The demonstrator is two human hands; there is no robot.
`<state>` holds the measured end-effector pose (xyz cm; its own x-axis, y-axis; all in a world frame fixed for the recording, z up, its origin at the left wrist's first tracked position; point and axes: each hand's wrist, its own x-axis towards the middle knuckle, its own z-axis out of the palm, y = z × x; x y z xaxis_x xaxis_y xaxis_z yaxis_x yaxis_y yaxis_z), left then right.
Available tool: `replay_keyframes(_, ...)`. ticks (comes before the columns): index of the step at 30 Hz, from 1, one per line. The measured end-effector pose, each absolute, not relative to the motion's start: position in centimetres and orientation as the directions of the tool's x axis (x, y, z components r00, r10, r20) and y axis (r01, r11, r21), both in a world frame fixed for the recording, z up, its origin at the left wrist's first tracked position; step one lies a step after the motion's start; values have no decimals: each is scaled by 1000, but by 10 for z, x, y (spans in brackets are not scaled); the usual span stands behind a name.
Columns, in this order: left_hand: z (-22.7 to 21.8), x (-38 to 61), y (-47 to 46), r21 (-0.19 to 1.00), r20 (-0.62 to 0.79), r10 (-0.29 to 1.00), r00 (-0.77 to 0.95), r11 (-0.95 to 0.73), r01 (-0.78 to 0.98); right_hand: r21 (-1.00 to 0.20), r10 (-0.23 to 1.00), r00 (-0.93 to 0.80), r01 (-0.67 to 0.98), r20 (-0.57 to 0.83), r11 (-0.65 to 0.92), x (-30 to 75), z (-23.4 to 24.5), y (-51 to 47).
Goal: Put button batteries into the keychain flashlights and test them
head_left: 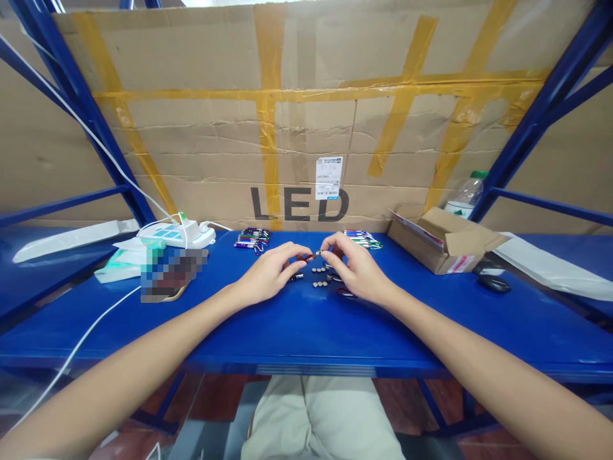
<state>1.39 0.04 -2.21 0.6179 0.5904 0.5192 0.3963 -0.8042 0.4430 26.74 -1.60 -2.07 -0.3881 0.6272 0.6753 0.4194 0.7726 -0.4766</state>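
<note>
My left hand (271, 271) pinches a small red keychain flashlight (309, 259) between thumb and fingertips. At its far end, my right hand (359, 271) grips a tiny silver end piece (318, 253) with thumb and forefinger. Whether the two parts touch is too small to tell. Below the fingertips, several button cells (320, 284) lie in two short rows on the blue table (287, 332). A dark flashlight part (297, 276) rests by my left fingers. A red carabiner clip (345, 292) lies under my right hand, which partly hides other dark pieces.
Bundles of coloured flashlights with clips lie at the back, one left (253, 238) and one right (363, 239). A power strip (191, 235) and a blurred-out object (172, 276) are left. An open cardboard box (440, 243) and a black mouse (494, 283) stand right.
</note>
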Motion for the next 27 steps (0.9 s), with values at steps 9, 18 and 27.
replay_keyframes(9, -24, 19, -5, 534, 453, 634, 626, -756, 379, -566, 681, -287, 393, 673, 725, 270, -23, -13)
replay_keyframes(18, -23, 19, -6, 592, 404, 679, 613, -705, 390, -658, 752, -195, 380, 629, 650, 271, -24, -5)
replay_keyframes(27, -20, 16, -4, 564, 420, 656, 627, -730, 386, -550, 704, -418, 441, 574, 709, 278, -1, 9)
